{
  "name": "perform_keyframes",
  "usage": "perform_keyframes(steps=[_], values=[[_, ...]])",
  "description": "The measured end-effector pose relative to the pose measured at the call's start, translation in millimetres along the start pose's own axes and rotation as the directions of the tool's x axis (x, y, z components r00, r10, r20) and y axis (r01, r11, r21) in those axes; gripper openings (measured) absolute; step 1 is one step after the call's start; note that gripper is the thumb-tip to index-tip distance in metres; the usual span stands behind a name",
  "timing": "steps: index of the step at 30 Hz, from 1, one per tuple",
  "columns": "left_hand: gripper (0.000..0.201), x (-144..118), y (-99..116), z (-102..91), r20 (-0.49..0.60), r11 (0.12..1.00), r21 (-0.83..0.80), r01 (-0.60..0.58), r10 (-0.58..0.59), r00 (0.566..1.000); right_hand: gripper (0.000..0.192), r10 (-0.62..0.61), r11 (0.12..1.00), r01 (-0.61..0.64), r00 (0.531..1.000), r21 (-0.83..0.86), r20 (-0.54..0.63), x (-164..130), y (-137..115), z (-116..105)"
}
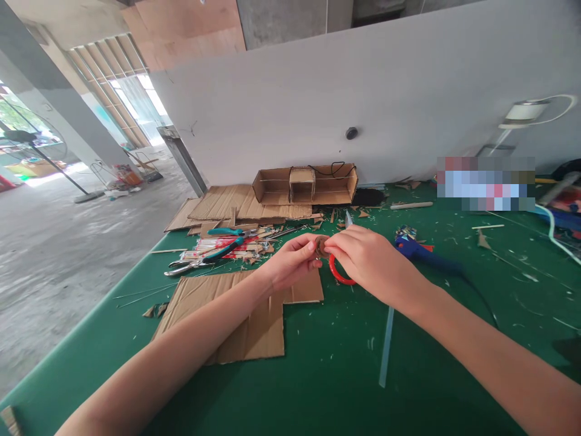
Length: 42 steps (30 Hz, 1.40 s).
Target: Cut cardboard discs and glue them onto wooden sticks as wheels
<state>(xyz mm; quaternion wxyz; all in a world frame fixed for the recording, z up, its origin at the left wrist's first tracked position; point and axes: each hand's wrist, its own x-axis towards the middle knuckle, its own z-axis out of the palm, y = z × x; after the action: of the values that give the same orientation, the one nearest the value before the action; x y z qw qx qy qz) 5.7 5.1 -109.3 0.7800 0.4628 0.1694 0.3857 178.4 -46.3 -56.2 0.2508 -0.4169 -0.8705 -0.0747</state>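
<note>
My left hand (293, 259) and my right hand (361, 257) meet over the green table (345, 375), both pinching a small round brown piece (321, 246) between their fingertips. A red-handled pair of scissors hangs from my right hand, with one red loop (338, 275) showing under the fingers and a blade tip (348, 219) rising behind them. A flat cardboard sheet (245, 321) lies just below my left wrist.
Teal-handled pliers (204, 254) and sticks lie at the left among cardboard scraps. An open cardboard box (304, 184) stands against the grey wall. A blue glue gun (420, 251) lies right of my hands, a clear glue stick (387, 345) in front. The table edge runs along the left.
</note>
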Motion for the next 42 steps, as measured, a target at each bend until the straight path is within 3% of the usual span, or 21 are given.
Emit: perform_keyframes(steps=[27, 34, 42], values=[[0.032, 0, 0, 1.0, -0.02, 0.988, 0.074, -0.134, 0.136, 0.991, 0.015, 0.279, 0.948, -0.258, 0.955, 0.188, -0.095, 0, -7, 6], [0.038, -2, 7, -5.0, 0.027, 0.999, -0.042, -0.025, 0.026, 0.999, 0.011, 0.139, 0.948, -0.108, 0.987, 0.298, -0.083, 4, -7, -9], [0.036, -2, 6, -5.0, 0.067, 0.995, -0.094, 0.044, -0.038, 0.997, 0.02, 0.052, 0.965, -0.025, 0.994, 0.259, -0.098, 6, -4, -10]])
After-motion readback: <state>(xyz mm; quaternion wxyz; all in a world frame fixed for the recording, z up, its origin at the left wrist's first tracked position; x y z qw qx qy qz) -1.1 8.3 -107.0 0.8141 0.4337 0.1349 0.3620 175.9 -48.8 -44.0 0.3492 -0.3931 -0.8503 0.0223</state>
